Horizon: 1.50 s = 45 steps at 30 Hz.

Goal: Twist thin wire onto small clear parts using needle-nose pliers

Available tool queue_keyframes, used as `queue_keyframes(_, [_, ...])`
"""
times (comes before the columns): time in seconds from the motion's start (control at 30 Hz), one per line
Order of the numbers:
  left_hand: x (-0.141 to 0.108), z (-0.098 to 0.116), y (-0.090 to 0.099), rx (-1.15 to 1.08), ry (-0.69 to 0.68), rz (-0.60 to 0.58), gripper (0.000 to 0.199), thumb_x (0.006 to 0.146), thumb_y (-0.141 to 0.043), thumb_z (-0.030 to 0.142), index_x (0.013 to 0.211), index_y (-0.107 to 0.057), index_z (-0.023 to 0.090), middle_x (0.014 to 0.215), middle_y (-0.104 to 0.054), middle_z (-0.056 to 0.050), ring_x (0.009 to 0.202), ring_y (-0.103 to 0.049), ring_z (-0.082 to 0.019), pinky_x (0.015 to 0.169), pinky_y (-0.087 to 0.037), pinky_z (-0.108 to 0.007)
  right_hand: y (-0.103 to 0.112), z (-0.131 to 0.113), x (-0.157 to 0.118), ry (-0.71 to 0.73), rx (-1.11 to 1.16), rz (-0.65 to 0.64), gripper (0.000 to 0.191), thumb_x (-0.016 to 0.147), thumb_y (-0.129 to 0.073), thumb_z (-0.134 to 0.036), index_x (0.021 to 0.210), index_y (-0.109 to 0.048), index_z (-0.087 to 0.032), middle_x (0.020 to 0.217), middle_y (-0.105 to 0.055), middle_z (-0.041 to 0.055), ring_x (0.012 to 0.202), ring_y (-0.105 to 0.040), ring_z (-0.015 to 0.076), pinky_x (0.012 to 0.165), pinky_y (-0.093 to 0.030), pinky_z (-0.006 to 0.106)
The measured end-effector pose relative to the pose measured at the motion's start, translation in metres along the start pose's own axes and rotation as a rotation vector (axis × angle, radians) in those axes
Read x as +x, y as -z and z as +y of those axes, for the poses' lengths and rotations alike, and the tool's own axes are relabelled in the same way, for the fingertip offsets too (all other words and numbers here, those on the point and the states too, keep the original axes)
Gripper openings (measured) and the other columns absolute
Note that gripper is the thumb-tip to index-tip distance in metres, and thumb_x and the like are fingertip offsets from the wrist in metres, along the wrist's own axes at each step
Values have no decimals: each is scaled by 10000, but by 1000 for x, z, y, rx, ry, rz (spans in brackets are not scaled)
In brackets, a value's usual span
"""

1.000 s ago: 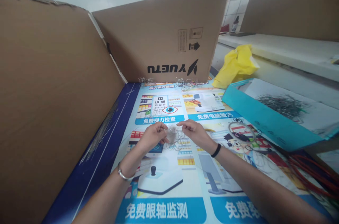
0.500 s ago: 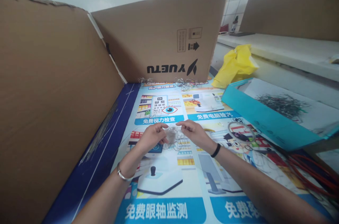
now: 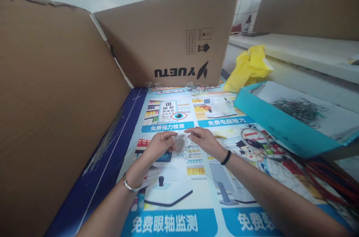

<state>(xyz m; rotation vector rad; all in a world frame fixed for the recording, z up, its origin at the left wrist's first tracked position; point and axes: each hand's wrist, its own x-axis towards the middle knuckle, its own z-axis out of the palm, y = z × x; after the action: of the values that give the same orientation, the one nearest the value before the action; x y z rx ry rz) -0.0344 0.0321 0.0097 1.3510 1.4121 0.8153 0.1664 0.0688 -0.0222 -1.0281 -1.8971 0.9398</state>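
Note:
A loose tangle of thin silvery wire lies between my two hands, over the printed sheet. My left hand is closed at its left side, thumb and forefinger pinched at the wire. Opposite it, my right hand pinches at the wire's upper right edge. The strands at the fingertips are too fine to follow one by one.
Cardboard panels stand at the left and back, with more wire tangles at the back panel's foot. To the right are a turquoise box holding a heap of wire pieces, a yellow bag and reddish cords.
Both hands stay pinched at the wire tangle in nearly the same place. The view has shifted very slightly.

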Motion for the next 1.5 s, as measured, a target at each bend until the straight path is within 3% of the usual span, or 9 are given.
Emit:
queue_keyframes(0.13, [1,0,0,-13,4,27,299,745,-566,212,1024,-632,128,552,-649,-1,509,-616,-131,519,-488,-224,0,4,-1,33,-25,44,220,776,-546,-245,985,-600,-200,711,-535,-17,602,-503,115,571,-442,248])
queue_keyframes(0.33, [1,0,-1,-65,-34,73,239,740,-579,218,963,-600,137,546,-625,9,492,-606,-125,506,-492,-219,5,-8,-4,175,-135,63,64,750,-568,-160,784,-591,-209,802,-538,17,737,-523,143,647,-454,271])
queue_keyframes(0.5, [-1,4,-3,-82,-49,121,120,743,-569,223,838,-558,151,598,-594,21,538,-623,-123,511,-504,-212,3,-21,-11,316,-230,57,119,817,-503,-152,821,-605,-212,880,-541,57,877,-521,182,776,-447,335])
queue_keyframes(0.7, [-5,7,-6,-76,-71,79,72,739,-560,210,783,-525,164,606,-578,28,575,-646,-140,501,-492,-208,-5,-18,-15,378,-324,116,51,776,-580,-190,823,-577,-207,908,-541,75,901,-502,217,789,-440,378])
queue_keyframes(1.03, [-9,2,-10,109,-206,12,109,721,-576,188,820,-532,183,695,-559,34,638,-612,-118,576,-458,-208,-8,-18,-16,326,-332,155,127,693,-613,-177,723,-493,-206,836,-541,64,865,-499,228,759,-429,386])
queue_keyframes(1.23, [-10,3,-10,19,-206,2,99,715,-558,160,807,-525,175,695,-538,39,637,-608,-112,589,-454,-213,-9,-15,-15,200,-231,129,104,718,-526,-117,710,-488,-213,777,-543,28,790,-516,184,717,-429,330])
queue_keyframes(1.37, [-13,-1,-12,-55,-174,19,119,722,-545,144,834,-522,175,704,-584,28,650,-623,-119,604,-455,-221,-9,-7,-15,63,-104,81,77,753,-529,-165,795,-494,-219,677,-518,-31,591,-489,116,548,-416,242])
queue_keyframes(1.5, [-21,-2,-16,-216,-96,-1,114,744,-572,200,832,-506,170,651,-580,38,599,-607,-104,587,-453,-215,-6,-5,-18,-18,31,16,91,801,-508,-228,889,-483,-219,695,-514,-39,578,-487,99,529,-421,219])
